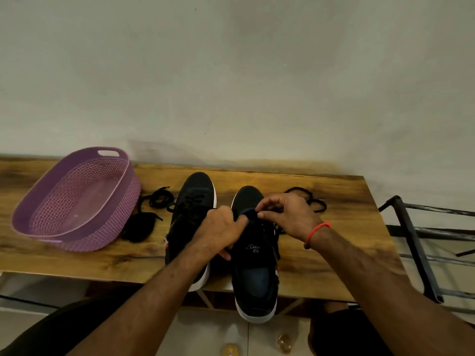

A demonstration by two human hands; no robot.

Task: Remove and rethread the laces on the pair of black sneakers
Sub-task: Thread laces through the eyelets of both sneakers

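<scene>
Two black sneakers with white soles stand side by side on the wooden table (pixel 77 255), toes toward the wall. The left sneaker (pixel 191 201) still has laces across it. My left hand (pixel 221 231) grips the side of the right sneaker (pixel 253 271) near its tongue. My right hand (pixel 285 217) pinches the black lace at the lower eyelets of that sneaker. A loose black lace (pixel 307 199) trails from behind my right hand onto the table. Another loose lace (pixel 159 199) lies left of the left sneaker.
A purple perforated plastic basket (pixel 77 199) sits at the table's left end, with a dark cloth bundle (pixel 140 226) beside it. A black metal rack (pixel 424 242) stands off the table's right edge. The right sneaker's heel overhangs the front edge. A wall rises behind.
</scene>
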